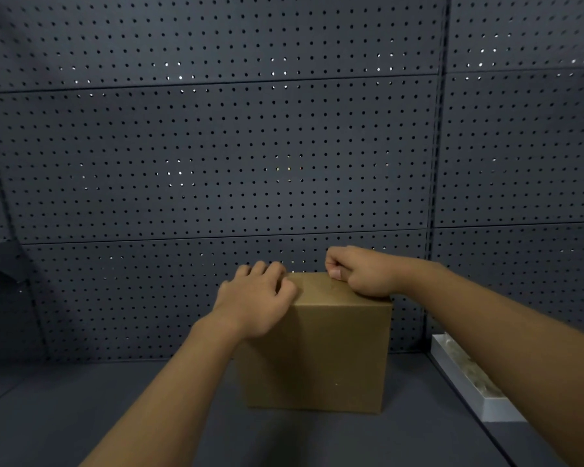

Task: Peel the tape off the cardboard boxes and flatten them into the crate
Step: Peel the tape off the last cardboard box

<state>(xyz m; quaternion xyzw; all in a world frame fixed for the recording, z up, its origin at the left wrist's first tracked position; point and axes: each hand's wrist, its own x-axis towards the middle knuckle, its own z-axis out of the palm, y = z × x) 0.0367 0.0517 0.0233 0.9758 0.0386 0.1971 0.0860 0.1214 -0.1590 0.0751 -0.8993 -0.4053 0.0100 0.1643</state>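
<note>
While the cardboard box [317, 348] is steadied by the left hand [255, 298] — fingers curled on its top — tape should be drawn low by the right hand [361, 273], whose pinching grip cannot be confirmed to hold any.

Cardboard box [321, 352]: plain brown corrugated-type board, matt, smooth faces, no print. Top has a faint sheen, prob. clear tape, hard to tell. Pegboard wall [216, 146]: dark grey perforated panels, matt, looks like painted metal. Shelf surface [81, 416]: dark grey, matt, smooth. White tray [466, 385] at right: smooth rim, crumpled pale stuff inside, blurry.
</note>
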